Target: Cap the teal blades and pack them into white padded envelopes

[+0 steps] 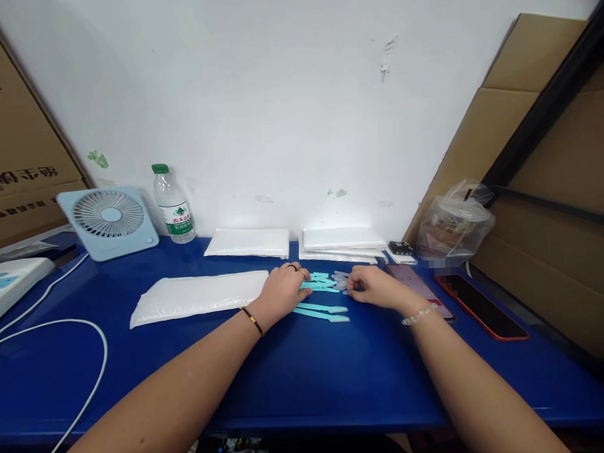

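Note:
Several turquoise eyebrow razors (321,287) lie in a loose pile on the blue table, between my two hands. Two more razors (326,312) lie just in front of the pile. My left hand (287,287) reaches over the handle ends, its fingers curled round at least one razor; the grip itself is partly hidden. Small translucent caps (340,280) are gathered at the pile's right end. Beside them, my right hand (372,287) is closed in a pinch, and what sits between its fingertips is too small to make out.
A padded white mailer (199,294) lies left of my left hand. Stacked white mailers (247,242) rest by the wall. A blue fan (112,221) and water bottle (175,208) stand left. Two phones (486,308) (419,288) and a bagged drink cup (452,226) are right.

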Demonstrator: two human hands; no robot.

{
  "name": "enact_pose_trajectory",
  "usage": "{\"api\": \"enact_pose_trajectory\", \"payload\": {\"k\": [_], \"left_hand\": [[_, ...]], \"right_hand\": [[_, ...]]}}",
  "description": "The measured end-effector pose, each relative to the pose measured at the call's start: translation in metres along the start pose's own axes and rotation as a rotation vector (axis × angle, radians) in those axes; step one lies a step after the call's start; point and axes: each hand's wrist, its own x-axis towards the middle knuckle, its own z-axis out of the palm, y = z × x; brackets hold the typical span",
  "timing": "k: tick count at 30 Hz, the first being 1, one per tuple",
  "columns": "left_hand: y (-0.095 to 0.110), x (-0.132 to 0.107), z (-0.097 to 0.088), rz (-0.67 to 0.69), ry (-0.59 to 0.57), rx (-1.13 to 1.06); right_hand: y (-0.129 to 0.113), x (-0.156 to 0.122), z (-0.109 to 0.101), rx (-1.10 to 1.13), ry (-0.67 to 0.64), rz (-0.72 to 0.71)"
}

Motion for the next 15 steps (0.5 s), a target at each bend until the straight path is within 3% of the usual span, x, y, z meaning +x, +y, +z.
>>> {"api": "enact_pose_trajectory", "payload": {"k": [6,15], "left_hand": [[-0.006,0.004,0.005,-0.056,-0.03,-0.028],[-0.009,0.004,0.001,-0.049,0.024,-0.056]], "right_hand": [[-0.004,-0.002,-0.006,0.259,-0.007,0.094],[-0.01,0.0,-0.011,0.58,0.025,0.151]]}}
